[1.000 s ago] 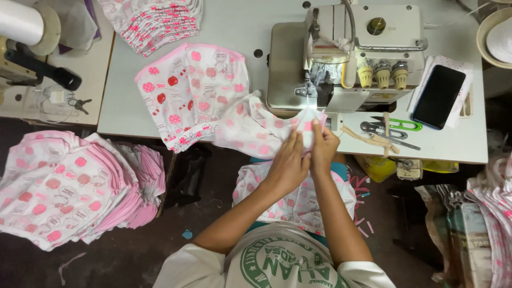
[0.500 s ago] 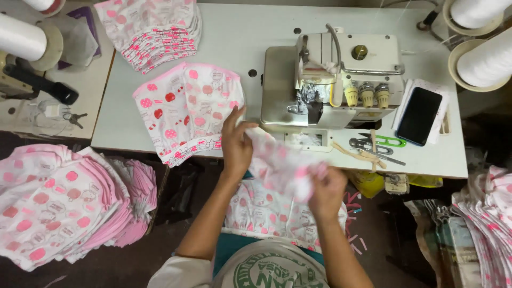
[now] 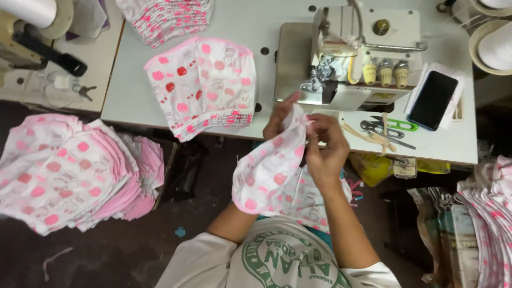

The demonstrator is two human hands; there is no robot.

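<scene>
Both my hands hold one white fabric piece with pink prints (image 3: 269, 170) up in front of the sewing machine (image 3: 346, 64). My left hand (image 3: 280, 114) pinches its top edge from behind. On the right side of that same edge, my right hand (image 3: 325, 152) grips the cloth. The piece hangs down toward my lap, where more of the same fabric (image 3: 306, 194) lies. A finished stack of printed pieces (image 3: 205, 85) rests flat on the white table (image 3: 138, 69) to the left of the machine.
A big pile of pink printed pieces (image 3: 69, 170) sits low at the left. Another stack (image 3: 168, 18) lies at the table's far edge. A black phone (image 3: 433, 100), scissors with green handles (image 3: 392, 125) and thread cones (image 3: 493, 45) are at the right.
My left hand left the stack on the table and came back to the piece. Both hands lifted the piece up near the machine's front.
</scene>
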